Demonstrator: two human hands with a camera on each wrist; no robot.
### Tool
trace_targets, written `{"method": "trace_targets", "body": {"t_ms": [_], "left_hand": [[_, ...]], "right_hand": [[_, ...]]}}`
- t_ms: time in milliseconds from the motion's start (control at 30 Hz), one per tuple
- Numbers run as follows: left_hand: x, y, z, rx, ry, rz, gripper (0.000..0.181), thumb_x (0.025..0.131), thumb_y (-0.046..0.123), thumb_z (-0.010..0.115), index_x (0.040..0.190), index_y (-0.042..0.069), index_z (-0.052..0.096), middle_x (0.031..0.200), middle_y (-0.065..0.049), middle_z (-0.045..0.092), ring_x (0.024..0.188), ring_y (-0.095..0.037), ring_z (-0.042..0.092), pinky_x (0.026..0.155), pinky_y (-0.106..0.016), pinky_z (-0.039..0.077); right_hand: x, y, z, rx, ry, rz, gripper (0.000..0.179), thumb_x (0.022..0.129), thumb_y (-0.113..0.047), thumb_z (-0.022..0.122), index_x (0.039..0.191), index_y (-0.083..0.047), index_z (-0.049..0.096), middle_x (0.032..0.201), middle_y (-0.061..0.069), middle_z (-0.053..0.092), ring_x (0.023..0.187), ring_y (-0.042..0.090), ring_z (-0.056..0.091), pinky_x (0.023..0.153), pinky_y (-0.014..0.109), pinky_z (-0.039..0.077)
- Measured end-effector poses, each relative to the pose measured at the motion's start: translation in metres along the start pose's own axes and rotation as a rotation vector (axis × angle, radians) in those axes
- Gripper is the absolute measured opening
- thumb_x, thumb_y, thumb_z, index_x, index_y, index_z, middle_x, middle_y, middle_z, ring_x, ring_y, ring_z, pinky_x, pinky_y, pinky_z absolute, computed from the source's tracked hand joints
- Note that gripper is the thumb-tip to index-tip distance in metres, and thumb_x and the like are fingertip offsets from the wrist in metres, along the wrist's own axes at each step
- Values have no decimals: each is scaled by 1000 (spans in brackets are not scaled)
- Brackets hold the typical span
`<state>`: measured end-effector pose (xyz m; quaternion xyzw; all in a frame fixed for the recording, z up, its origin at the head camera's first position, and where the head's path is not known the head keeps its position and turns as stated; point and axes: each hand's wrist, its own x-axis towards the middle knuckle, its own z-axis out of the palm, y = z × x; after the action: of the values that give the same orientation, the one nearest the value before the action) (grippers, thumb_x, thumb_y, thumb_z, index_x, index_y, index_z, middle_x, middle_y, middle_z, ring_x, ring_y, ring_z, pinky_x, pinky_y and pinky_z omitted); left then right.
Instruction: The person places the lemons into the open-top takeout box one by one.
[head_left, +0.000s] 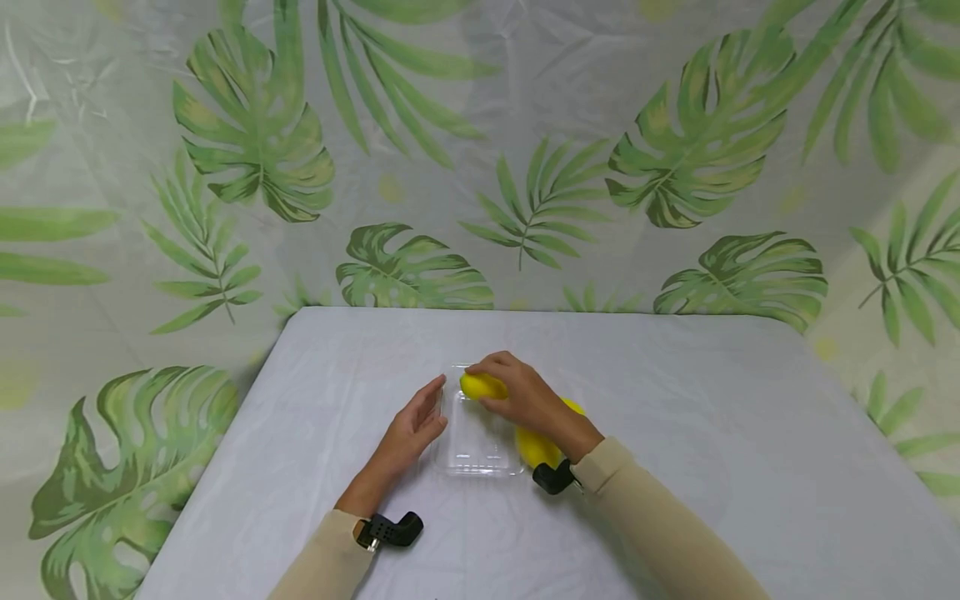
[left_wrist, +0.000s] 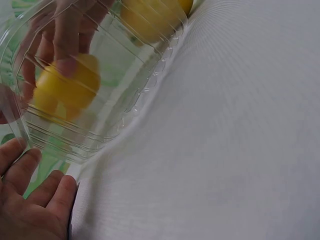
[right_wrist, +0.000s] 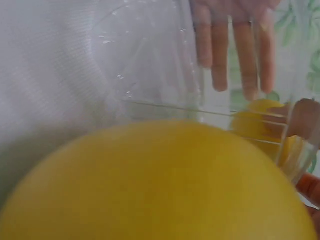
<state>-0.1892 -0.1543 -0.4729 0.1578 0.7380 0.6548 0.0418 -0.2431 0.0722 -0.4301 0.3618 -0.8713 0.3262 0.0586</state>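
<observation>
Yellow oval fruit point(head_left: 480, 386) is gripped by the right hand point(head_left: 527, 398); the clear rectangular plastic box point(head_left: 480, 460) is best steadied by the left hand point(head_left: 409, 427), fingers extended.

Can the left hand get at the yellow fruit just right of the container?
Probably not directly: the clear container stands between the left hand and that yellow fruit, and the right hand partly hides the fruit from above.

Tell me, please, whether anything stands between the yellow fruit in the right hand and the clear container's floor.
Nothing visible blocks the held fruit; the left hand is left of the clear container, and other yellow fruit lies outside on its right.
</observation>
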Motion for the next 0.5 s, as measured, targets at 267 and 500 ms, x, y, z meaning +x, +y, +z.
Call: {"method": "trace_targets", "body": {"t_ms": [267, 500], "left_hand": [[0, -21, -1, -16, 22, 15, 59, 97, 4, 55, 151, 12, 31, 157, -7, 27, 144, -20, 24, 114, -36, 26], [3, -14, -1, -1, 16, 14, 59, 97, 4, 54, 151, 10, 30, 157, -6, 27, 144, -21, 24, 114, -35, 27]], "right_hand": [[-6, -2, 7, -50, -68, -7, 44, 85, -11, 75, 126, -15, 63, 121, 4, 55, 111, 20, 53, 99, 36, 48], [-6, 1, 8, -121, -61, -29, 41, 85, -12, 75, 124, -17, 64, 121, 3, 55, 114, 20, 51, 101, 34, 47]]}}
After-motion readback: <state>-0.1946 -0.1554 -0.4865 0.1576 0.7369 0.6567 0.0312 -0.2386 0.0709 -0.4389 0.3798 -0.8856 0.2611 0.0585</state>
